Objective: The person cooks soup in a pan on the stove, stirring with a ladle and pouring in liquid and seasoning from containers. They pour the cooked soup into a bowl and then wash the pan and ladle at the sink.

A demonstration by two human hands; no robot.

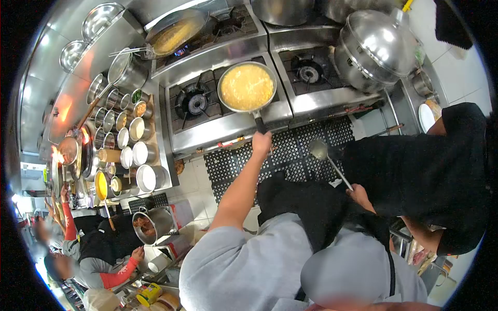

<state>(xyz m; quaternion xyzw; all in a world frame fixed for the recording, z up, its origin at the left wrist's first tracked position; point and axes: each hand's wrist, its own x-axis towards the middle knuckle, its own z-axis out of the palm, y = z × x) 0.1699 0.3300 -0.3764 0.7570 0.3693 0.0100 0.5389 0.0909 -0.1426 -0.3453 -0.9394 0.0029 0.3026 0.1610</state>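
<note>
My left hand [262, 143] is closed around the black handle of a frying pan [247, 87] on the middle stove. Yellow, lumpy food, like beaten egg, covers the pan's bottom. Lower right, my right hand [359, 198] grips the shaft of a ladle [318, 149]. The ladle's bowl hangs over the black floor mat, apart from the pan. A bare burner [197, 104] lies left of the pan, and another burner [309, 73] lies to its right.
Another pan [179, 35] with yellow food sits over a flame at upper left. A large lidded pot [373, 51] stands at right. Several metal containers [144, 153] line the left counter. A co-worker in black [415, 166] stands close on my right; others work at left.
</note>
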